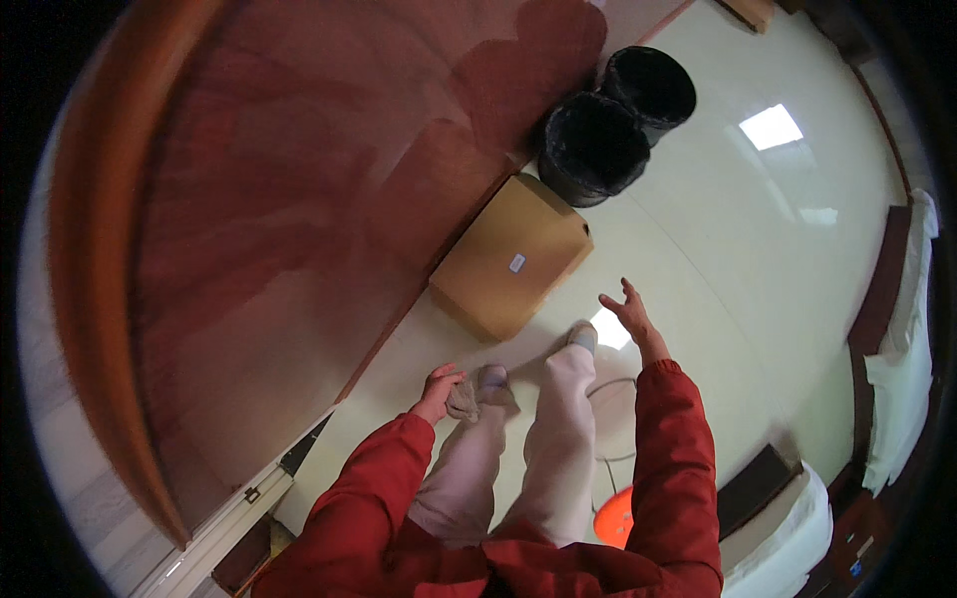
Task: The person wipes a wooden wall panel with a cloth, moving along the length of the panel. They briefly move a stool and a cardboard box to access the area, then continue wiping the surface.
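Observation:
My left hand (435, 395) grips a crumpled grey-brown cloth (463, 401) beside my left leg. Out over the pale floor, my right hand (632, 314) holds nothing, and its thumb and fingers are spread. Between and beyond both hands, a cardboard box (493, 239) sits on the floor with a small white label on its face. It is nearest to my right hand but apart from it. Two black round bins (594, 153) stand together just past the box; their insides look dark.
A glossy reddish-brown panel (299, 224) rises along the left, close to the box and bins. White-covered furniture (901, 389) lines the right side. Near my right leg are an orange round object (614, 517) and a looped dark cable (607, 457) on the pale floor (710, 314).

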Motion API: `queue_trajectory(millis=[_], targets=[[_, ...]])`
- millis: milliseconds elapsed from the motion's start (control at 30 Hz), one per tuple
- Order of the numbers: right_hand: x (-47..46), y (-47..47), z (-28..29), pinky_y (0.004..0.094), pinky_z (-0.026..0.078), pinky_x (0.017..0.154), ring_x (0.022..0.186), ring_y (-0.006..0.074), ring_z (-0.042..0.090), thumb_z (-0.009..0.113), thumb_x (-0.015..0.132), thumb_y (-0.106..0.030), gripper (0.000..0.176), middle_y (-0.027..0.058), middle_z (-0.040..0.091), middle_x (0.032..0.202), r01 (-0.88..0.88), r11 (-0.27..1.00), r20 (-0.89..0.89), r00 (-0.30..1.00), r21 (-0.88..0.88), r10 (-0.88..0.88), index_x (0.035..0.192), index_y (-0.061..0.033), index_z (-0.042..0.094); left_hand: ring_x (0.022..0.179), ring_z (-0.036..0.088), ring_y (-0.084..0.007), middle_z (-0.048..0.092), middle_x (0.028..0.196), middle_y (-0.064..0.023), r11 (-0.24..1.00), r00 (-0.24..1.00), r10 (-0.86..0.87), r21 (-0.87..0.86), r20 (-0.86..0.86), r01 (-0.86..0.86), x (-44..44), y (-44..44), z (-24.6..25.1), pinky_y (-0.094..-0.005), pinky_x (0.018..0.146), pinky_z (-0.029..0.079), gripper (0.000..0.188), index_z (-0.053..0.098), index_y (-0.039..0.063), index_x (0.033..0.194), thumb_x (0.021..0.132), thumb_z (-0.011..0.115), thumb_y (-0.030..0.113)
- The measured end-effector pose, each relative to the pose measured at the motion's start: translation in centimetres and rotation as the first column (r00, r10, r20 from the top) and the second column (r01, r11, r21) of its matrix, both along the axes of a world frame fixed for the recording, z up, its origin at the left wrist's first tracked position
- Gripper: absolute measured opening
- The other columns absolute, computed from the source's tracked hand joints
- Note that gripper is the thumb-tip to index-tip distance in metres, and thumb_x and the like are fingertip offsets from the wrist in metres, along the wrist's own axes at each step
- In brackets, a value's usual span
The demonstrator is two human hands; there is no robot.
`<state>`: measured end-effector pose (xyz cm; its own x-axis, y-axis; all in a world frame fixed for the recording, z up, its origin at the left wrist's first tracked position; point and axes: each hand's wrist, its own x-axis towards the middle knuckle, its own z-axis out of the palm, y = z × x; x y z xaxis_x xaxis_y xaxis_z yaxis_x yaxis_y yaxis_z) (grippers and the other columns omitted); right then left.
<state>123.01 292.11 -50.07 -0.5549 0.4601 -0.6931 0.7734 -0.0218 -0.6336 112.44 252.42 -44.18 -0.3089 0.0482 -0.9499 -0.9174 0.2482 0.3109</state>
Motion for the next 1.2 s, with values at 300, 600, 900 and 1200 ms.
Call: queue_trajectory(millis=[300, 600, 900, 1200], targets=[[-12.2, 5.1, -13.7, 0.0379, 0.031, 0.101, 0.124, 0.0334, 0.033, 0.074, 0.056, -0.058, 0.117, 0.0249, 0.033, 0.133, -0.168, 0.985, -0.075, 0.983, -0.032, 0.165, 0.134, 0.0077, 0.017, 0.092, 0.057, -0.0268, 0.056, 0.105, -0.0158, 0.971, 0.984, 0.177, -0.164, 0.011, -0.173, -4.7, 1.7, -16.5, -0.0387, 0.075, 0.049, 0.042, 0.04, 0.004, 0.12, 0.079, 0.051, 0.003], [-14.6, 4.5, -18.2, 0.0355, 0.028, 0.103, 0.125, 0.0281, 0.033, 0.08, 0.06, -0.04, 0.108, 0.0184, 0.033, 0.135, -0.382, 0.912, -0.098, 0.923, -0.147, 0.371, 0.139, -0.0041, 0.015, 0.074, 0.062, -0.0248, 0.063, 0.082, -0.009, 0.954, 0.917, 0.266, 0.053, 0.298, -0.294, -5.4, 0.7, -23.5, -0.0397, 0.07, 0.05, 0.016, 0.06, 0.004, 0.084, 0.082, 0.047, 0.013], [-12.3, 3.8, -16.5, 0.0367, 0.04, 0.091, 0.106, 0.0262, 0.051, 0.082, 0.059, -0.031, 0.083, 0.0167, 0.055, 0.109, -0.304, 0.913, -0.187, 0.947, -0.272, 0.26, 0.125, -0.0045, 0.038, 0.074, 0.061, -0.027, 0.063, 0.078, -0.0114, 0.994, 0.936, 0.109, -0.048, 0.335, -0.099, -5.2, 0.8, -22.4, -0.0405, 0.072, 0.049, 0.019, 0.061, 0.002, 0.079, 0.078, 0.048, 0.016], [-3.0, 4.6, -6.5, 0.0403, 0.033, 0.097, 0.119, 0.03, 0.037, 0.081, 0.058, -0.037, 0.09, 0.0159, 0.038, 0.129, -0.117, 0.943, -0.236, 0.971, -0.313, 0.042, 0.13, -0.011, 0.034, 0.066, 0.062, -0.0258, 0.062, 0.073, -0.0103, 0.997, 0.939, 0.014, 0.069, 0.345, -0.04, -3.2, 1.9, -12.9, -0.0398, 0.061, 0.05, 0.011, 0.058, 0.004, 0.079, 0.071, 0.052, 0.004]])
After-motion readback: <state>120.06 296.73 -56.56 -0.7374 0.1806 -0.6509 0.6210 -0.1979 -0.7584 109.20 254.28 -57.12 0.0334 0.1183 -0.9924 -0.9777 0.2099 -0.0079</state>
